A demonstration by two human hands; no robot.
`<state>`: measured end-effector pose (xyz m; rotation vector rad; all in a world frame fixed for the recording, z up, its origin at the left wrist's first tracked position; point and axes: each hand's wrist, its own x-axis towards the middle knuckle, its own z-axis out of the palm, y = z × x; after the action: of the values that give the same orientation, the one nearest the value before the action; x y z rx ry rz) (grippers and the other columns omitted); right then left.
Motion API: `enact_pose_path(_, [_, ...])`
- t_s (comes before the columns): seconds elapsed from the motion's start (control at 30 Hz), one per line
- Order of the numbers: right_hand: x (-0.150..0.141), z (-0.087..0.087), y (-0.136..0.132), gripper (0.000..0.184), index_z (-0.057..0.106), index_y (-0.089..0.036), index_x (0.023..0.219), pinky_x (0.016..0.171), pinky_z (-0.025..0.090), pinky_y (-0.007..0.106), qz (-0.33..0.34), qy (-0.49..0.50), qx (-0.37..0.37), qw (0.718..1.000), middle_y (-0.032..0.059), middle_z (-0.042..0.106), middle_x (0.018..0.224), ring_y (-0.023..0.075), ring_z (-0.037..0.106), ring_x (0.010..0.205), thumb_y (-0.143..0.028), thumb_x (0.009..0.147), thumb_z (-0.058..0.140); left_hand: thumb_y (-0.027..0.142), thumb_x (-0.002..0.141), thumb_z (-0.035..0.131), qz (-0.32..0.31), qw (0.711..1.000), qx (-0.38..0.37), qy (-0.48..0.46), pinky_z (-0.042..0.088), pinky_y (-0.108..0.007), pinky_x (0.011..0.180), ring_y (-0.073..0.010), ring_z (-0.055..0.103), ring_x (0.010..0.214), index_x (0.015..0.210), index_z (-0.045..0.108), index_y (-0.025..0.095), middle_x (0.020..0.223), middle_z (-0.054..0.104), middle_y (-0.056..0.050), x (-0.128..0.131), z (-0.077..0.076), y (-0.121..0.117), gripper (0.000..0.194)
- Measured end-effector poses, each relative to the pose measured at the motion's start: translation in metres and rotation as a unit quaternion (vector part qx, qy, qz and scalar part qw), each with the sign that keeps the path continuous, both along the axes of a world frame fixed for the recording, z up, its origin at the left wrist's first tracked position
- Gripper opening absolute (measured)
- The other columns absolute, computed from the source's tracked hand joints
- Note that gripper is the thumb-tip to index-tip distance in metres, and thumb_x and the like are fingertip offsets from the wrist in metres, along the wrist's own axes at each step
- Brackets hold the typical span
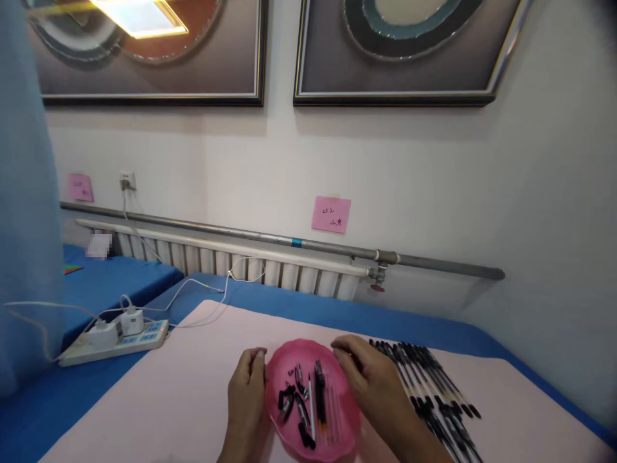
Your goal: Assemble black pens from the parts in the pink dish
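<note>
A pink plastic dish (289, 360) sits on the pale pink mat (193, 386) near the bottom edge. It holds several black pen parts (301, 402) and thin refills. My left hand (247, 392) grips the dish's left rim with curled fingers. Over the right rim, my right hand (373, 389) has its fingers bent onto the far edge. Just right of that hand lies a row of several black-capped pens (434, 392), side by side on the mat.
A white power strip (116, 337) with plugged chargers and white cables lies at the left on the blue table cover (337, 312). Behind are a radiator (241, 263), a pipe, a pink sticky note (330, 214) and two framed pictures. A blue curtain (24, 225) hangs far left.
</note>
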<state>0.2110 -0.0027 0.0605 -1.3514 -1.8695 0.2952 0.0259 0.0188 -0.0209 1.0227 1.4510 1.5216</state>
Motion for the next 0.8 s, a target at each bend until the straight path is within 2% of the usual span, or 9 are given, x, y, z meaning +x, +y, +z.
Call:
enact_pose_path(0.1, [-0.006,-0.019,0.028,0.022,0.056,-0.021,0.075,0.065,0.042,0.028,-0.017,-0.051,-0.027,0.998,0.0037,0.063,0.075,0.0177,0.058,0.071,-0.025,0.086,0.037,0.042,0.077,0.05,0.006,1.0,-0.019,-0.019,0.037,-0.026,0.06,-0.014,0.048,0.057,0.078,0.058,0.019,0.056,0.051,0.003,-0.003,-0.006,0.005,0.025])
enact_pose_path(0.23, [0.008,-0.045,0.042,0.022,0.056,-0.02,0.074,0.064,0.038,0.028,-0.007,-0.156,-0.108,0.982,0.0054,0.064,0.075,0.0188,0.059,0.071,-0.017,0.082,0.036,0.046,0.074,0.053,0.025,0.997,-0.04,-0.068,0.035,-0.023,0.052,-0.0117,0.043,0.052,0.078,0.058,0.018,0.053,0.047,0.005,0.005,0.0,0.003,0.028])
enact_pose_path(0.33, [0.016,-0.043,0.041,0.022,0.055,-0.02,0.072,0.06,0.035,0.026,-0.028,-0.184,-0.123,0.975,0.0049,0.064,0.073,0.018,0.058,0.068,-0.014,0.081,0.036,0.046,0.075,0.052,0.031,0.996,-0.058,-0.058,0.034,-0.023,0.05,-0.0118,0.042,0.051,0.083,0.058,0.018,0.053,0.045,0.004,0.011,0.006,-0.001,0.031])
enact_pose_path(0.5, [0.011,-0.036,0.034,0.022,0.055,-0.02,0.065,0.055,0.029,0.026,-0.001,-0.22,-0.133,0.966,0.0046,0.064,0.068,0.0171,0.057,0.062,-0.013,0.078,0.039,0.047,0.077,0.05,0.002,0.998,-0.029,0.055,0.039,-0.023,0.057,-0.0141,0.049,0.06,0.089,0.059,0.02,0.062,0.053,0.002,0.01,0.003,-0.01,0.03])
enact_pose_path(0.67, [0.003,-0.045,0.031,0.022,0.056,-0.02,0.065,0.052,0.028,0.024,0.029,-0.203,-0.149,0.967,0.0017,0.064,0.065,0.0141,0.055,0.057,-0.011,0.076,0.039,0.043,0.081,0.046,-0.029,0.994,-0.006,0.109,0.041,-0.023,0.06,-0.0156,0.054,0.065,0.085,0.059,0.022,0.07,0.061,-0.001,0.015,0.006,-0.017,0.026])
enact_pose_path(0.8, [-0.006,-0.05,0.029,0.02,0.059,-0.018,0.07,0.054,0.03,0.024,0.028,-0.256,-0.187,0.948,0.0051,0.067,0.073,0.0166,0.059,0.064,-0.011,0.076,0.041,0.044,0.083,0.043,-0.05,0.993,0.005,0.105,0.041,-0.023,0.059,-0.0164,0.055,0.065,0.088,0.059,0.021,0.067,0.061,-0.001,0.017,0.006,-0.018,0.028])
